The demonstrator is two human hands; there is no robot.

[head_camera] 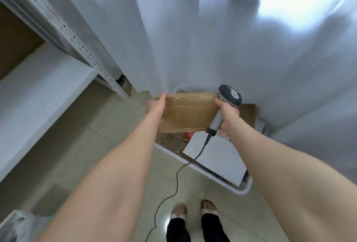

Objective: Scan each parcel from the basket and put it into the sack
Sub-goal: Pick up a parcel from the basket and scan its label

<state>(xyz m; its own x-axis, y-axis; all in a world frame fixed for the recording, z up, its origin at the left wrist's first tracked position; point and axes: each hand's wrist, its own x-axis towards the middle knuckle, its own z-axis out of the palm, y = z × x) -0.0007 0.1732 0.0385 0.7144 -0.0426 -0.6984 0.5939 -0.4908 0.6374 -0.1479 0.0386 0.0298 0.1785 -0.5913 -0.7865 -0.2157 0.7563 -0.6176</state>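
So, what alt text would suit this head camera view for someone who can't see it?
A person's left hand holds a brown cardboard box above a white basket of parcels, while the right hand grips a corded scanner at the box's right edge. A white curtain hangs behind.

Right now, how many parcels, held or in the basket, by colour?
Brown cardboard: 2, the held box and a second box in the basket.
White mailer: 1.
Total: 3. An orange item beneath is too hidden to count.
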